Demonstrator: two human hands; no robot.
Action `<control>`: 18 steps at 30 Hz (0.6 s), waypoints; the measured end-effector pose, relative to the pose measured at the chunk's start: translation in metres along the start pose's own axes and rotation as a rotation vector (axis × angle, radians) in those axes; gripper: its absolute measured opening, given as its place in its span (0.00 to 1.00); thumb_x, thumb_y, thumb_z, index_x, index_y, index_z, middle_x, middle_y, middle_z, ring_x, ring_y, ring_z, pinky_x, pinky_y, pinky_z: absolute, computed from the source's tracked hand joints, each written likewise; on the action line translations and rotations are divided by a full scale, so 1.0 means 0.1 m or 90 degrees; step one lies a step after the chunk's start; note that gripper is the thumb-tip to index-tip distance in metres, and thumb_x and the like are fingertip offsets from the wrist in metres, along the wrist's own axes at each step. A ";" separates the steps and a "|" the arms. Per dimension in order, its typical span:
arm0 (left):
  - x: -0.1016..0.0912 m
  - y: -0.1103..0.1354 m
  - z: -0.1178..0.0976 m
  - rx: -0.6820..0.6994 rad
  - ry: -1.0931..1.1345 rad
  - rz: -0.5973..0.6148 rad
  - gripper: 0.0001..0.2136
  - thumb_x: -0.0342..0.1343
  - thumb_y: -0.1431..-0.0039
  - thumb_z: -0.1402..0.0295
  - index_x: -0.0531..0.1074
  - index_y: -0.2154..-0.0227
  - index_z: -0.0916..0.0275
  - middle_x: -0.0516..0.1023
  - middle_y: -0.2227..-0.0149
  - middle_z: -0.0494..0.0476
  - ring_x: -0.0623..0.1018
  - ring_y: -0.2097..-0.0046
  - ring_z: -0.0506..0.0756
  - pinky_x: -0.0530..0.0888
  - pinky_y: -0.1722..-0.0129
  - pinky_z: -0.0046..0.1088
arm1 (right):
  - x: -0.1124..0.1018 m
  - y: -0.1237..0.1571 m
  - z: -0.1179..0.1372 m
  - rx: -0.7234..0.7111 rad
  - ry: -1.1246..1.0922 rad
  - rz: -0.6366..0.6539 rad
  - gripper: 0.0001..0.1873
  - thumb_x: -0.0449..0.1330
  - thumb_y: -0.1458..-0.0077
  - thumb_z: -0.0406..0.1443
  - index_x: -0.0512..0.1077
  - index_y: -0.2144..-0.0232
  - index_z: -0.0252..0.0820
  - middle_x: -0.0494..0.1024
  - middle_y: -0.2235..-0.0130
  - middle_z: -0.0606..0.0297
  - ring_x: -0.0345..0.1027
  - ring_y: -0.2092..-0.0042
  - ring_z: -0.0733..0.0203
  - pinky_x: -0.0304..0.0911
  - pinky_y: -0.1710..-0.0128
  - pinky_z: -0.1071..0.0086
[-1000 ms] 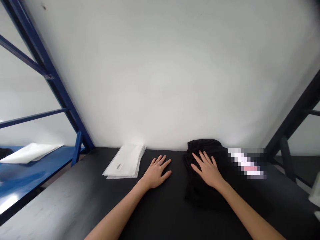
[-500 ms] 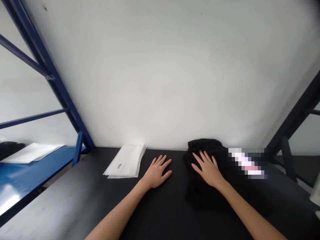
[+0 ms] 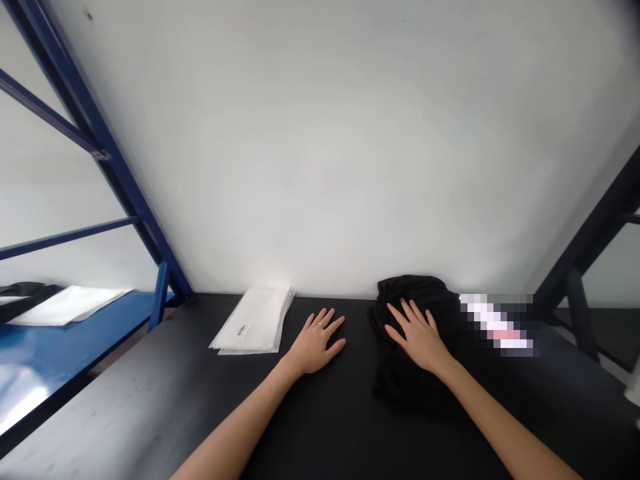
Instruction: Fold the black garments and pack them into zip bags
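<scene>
Just below the centre of the frame, the left hand [image 3: 315, 343] lies palm down on the dark surface [image 3: 310, 420], its grip spread wide and holding nothing. Right of centre, the right hand [image 3: 417, 337] rests flat over a bunched black cloth [image 3: 410, 288]; its grip is likewise spread, touching the fabric without closing on it. Left of centre, a stack of flat white packets [image 3: 257, 319] with a small label [image 3: 243, 331] lies near the left hand, apart from it. Toward the right of the frame, a pixelated patch [image 3: 495, 327] hides whatever sits beside the cloth.

The step in hand looks like a pause with both palms down; lifting the cloth would call for curling the right fingers under a fold.
</scene>
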State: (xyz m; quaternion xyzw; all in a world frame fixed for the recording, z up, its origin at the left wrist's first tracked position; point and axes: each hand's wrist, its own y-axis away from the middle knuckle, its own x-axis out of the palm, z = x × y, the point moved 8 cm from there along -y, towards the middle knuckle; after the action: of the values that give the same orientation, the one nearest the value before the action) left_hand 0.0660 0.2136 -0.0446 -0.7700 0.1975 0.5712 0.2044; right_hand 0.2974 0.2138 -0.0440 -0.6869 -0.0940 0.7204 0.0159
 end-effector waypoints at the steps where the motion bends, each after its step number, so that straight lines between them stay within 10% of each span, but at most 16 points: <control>1: 0.00 0.00 0.00 -0.001 0.004 0.001 0.28 0.47 0.26 0.52 0.60 0.29 0.56 0.56 0.26 0.65 0.54 0.25 0.68 0.55 0.29 0.56 | 0.00 0.00 0.00 -0.002 -0.001 -0.003 0.34 0.43 0.29 0.54 0.58 0.28 0.50 0.56 0.26 0.53 0.46 0.26 0.38 0.43 0.31 0.34; 13: -0.15 0.01 0.00 -0.002 0.185 -0.085 0.23 0.57 0.35 0.55 0.74 0.41 0.59 0.71 0.34 0.68 0.64 0.30 0.72 0.57 0.32 0.60 | 0.02 -0.01 -0.01 -0.007 -0.004 -0.022 0.35 0.42 0.30 0.55 0.59 0.28 0.51 0.58 0.27 0.53 0.46 0.26 0.38 0.43 0.31 0.34; 18: -0.57 0.09 -0.56 0.014 0.397 -0.153 0.21 0.45 0.29 0.53 0.78 0.57 0.63 0.83 0.56 0.68 0.81 0.51 0.65 0.75 0.46 0.46 | 0.02 -0.01 -0.02 -0.001 0.002 -0.012 0.34 0.45 0.30 0.54 0.60 0.28 0.50 0.57 0.26 0.54 0.47 0.26 0.38 0.44 0.31 0.35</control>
State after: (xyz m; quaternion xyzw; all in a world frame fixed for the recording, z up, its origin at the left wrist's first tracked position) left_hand 0.0908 0.1798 0.0243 -0.9234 0.1644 0.2775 0.2082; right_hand 0.2990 0.2152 -0.0456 -0.6874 -0.1012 0.7188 0.0221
